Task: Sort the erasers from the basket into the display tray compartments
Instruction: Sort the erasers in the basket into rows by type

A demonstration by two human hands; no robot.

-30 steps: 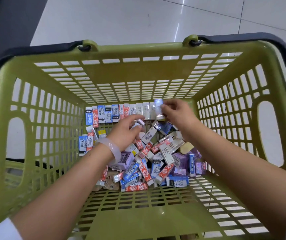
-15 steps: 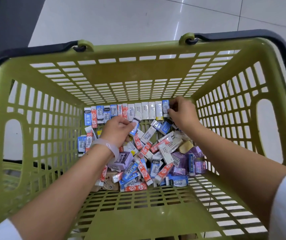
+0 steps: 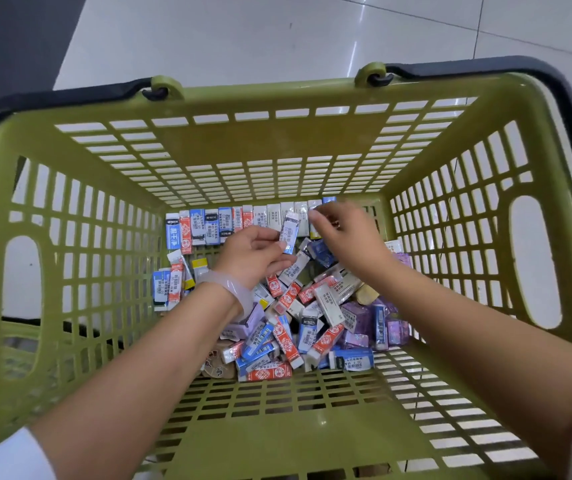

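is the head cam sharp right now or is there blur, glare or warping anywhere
Head view: the right hand is motion-blurred at its fingertips; the white-and-blue wrapped eraser pinched by the left hand is fairly sharp; ceiling lights glare on the glossy grey floor tiles; wide-angle distortion bows the olive-green plastic basket's rim.

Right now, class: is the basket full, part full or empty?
Part full. Erasers cover only the far half of the basket floor; its near floor is bare, and nothing rises up the walls.

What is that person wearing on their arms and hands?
Both forearms are bare, with white sleeves showing only at the bottom corners. The left wrist wears a pale, translucent pinkish bangle. The left hand and right hand have no gloves; no rings can be made out.
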